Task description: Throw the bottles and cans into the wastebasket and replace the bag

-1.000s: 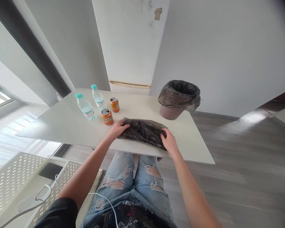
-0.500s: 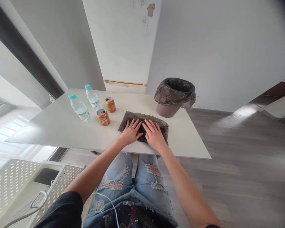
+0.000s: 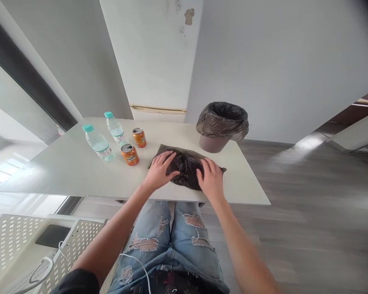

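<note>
A black plastic bag (image 3: 187, 168) lies crumpled near the front edge of the white table. My left hand (image 3: 160, 170) rests on its left side, fingers apart with the thumb stretched toward the middle. On the bag's right side is my right hand (image 3: 211, 179), fingers spread and bent slightly over the plastic. Neither hand is closed round anything. Between the two hands the bag's middle is bunched up. Behind and to the right stands a brownish bin (image 3: 214, 143) with a black liner (image 3: 223, 122) folded over its rim.
Two orange drink cans (image 3: 130, 155) and two clear bottles with teal caps (image 3: 98, 143) stand on the left of the table (image 3: 64, 163). A perforated plastic basket (image 3: 15, 241) holding a dark flat object and a cable is at lower left. Walls rise behind the table.
My hands have moved apart, the left one leftward and the right one rightward. The bag is spread wider and its bunched middle now shows more between them.
</note>
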Demonstrator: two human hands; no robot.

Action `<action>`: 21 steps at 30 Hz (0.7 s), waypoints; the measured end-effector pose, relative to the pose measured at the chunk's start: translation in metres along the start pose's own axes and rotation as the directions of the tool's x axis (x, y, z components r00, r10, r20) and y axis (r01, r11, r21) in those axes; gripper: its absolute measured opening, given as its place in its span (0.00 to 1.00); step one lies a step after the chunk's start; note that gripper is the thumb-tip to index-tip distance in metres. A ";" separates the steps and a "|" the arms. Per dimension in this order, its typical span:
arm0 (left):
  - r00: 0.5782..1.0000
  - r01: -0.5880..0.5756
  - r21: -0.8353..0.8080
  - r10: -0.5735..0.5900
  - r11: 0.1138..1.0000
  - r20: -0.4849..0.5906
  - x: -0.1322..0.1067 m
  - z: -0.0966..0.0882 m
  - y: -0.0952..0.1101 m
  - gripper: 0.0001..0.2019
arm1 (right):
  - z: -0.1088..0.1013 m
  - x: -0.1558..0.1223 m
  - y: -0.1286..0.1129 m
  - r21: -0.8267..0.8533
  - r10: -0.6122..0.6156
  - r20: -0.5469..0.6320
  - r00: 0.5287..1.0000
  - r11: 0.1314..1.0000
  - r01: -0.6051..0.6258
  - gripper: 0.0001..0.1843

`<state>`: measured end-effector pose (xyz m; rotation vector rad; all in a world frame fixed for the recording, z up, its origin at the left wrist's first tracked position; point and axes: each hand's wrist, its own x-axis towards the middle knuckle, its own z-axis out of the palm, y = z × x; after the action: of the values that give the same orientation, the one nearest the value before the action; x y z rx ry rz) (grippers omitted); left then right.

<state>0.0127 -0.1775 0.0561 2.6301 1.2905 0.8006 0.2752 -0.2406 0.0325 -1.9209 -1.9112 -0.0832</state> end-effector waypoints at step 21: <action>0.986 0.029 -0.553 0.065 0.833 0.151 -0.089 -0.003 0.017 0.32 | -0.044 -0.069 0.045 0.116 -0.446 0.228 0.866 0.895 0.430 0.48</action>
<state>-0.0214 -0.2564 0.0269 2.1826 0.8260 0.7927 0.3263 -0.3189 0.0381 -1.4756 -2.4620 0.0876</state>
